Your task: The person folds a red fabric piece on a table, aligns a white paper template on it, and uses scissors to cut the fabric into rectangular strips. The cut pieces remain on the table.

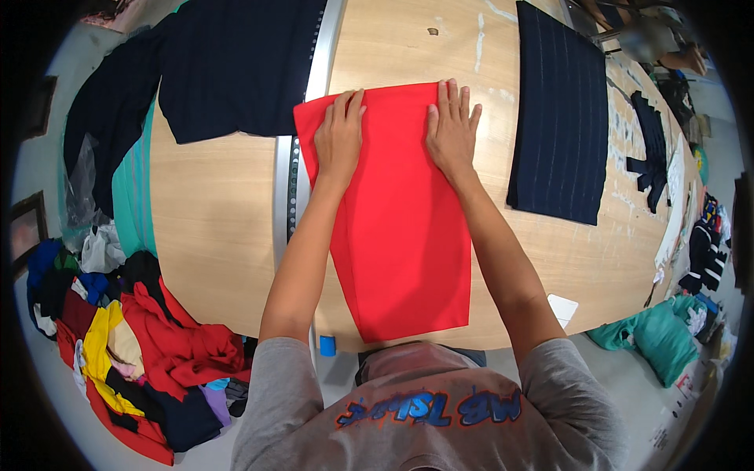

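Red fabric (404, 228) lies, in the head view, on the worktop (212, 204), reaching its near edge. The left hand (339, 137) rests flat on it, fingers extended; the right hand (454, 133) lies flat too, fingers slightly spread, neither gripping. Striped dark cloth (559, 118) sits nearer the worktop's right edge.

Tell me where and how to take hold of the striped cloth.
Probably best to pinch the striped cloth midway along its long left edge, coming from the left with the right hand: it lies flat, and that edge faces the hand across bare table.
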The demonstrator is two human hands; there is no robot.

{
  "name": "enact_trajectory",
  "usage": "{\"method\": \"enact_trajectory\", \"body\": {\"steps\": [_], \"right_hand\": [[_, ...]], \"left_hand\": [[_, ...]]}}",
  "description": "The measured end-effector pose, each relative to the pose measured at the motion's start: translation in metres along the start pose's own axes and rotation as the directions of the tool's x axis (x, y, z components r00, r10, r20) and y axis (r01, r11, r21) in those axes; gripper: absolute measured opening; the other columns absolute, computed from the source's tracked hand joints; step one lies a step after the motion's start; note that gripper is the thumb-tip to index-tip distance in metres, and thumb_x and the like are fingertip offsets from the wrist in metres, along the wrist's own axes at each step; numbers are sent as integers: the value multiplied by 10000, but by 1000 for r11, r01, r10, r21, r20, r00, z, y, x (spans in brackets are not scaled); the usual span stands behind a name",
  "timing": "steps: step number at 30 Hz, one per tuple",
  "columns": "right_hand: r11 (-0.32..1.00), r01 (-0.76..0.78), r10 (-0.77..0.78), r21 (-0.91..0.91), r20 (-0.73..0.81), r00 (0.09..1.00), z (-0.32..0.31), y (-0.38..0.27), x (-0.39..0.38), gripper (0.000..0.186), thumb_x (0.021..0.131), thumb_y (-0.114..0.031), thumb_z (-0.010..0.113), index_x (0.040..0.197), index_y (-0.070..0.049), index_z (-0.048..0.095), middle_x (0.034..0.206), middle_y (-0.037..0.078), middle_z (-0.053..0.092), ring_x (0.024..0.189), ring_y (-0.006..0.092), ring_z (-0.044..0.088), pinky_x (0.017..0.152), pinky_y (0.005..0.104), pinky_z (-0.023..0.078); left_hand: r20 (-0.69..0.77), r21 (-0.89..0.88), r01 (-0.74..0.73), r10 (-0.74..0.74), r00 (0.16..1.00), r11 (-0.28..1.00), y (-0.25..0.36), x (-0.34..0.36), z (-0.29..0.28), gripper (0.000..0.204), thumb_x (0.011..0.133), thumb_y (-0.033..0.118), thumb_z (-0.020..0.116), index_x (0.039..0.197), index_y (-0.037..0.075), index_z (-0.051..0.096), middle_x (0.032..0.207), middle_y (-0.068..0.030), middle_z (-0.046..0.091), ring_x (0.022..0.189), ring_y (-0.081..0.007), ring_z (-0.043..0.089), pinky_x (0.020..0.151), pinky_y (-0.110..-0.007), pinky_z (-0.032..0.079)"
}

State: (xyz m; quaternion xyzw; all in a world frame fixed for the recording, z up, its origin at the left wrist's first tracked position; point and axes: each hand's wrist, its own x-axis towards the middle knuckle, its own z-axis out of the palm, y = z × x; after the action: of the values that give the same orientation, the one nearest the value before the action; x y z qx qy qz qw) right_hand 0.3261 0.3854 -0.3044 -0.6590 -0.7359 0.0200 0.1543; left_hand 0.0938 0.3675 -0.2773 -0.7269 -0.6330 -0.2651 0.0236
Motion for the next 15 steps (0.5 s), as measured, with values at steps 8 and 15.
{"method": "enact_trajectory", "body": {"steps": [8, 15], "right_hand": [[996, 91, -91, 8, -25, 996, -19, 1, -1, 637, 1192, -414, 433, 1757, -133, 343, 1824, 218, 270, 1706, 422, 187, 1351, 687, 140], [995, 102, -102, -3, 44, 994, -5, -4, -8, 602, 1183, -490, 413, 1758, -318, 366, 1844, 197, 230, 1715, 421, 150, 1355, 694, 94]], "left_hand": [[232, -199, 74, -26, 972, 977, 73, -84, -44, 571, 1127, 277, 621, 1633, 31, 527, 1719, -179, 469, 1587, -389, 424, 1299, -557, 310], [600, -81, 188, -103, 793, 979, 133, -247, -109, 775, 1119, 443, 590, 1733, 25, 366, 1828, -216, 273, 1694, -442, 205, 1351, -674, 120]]}}
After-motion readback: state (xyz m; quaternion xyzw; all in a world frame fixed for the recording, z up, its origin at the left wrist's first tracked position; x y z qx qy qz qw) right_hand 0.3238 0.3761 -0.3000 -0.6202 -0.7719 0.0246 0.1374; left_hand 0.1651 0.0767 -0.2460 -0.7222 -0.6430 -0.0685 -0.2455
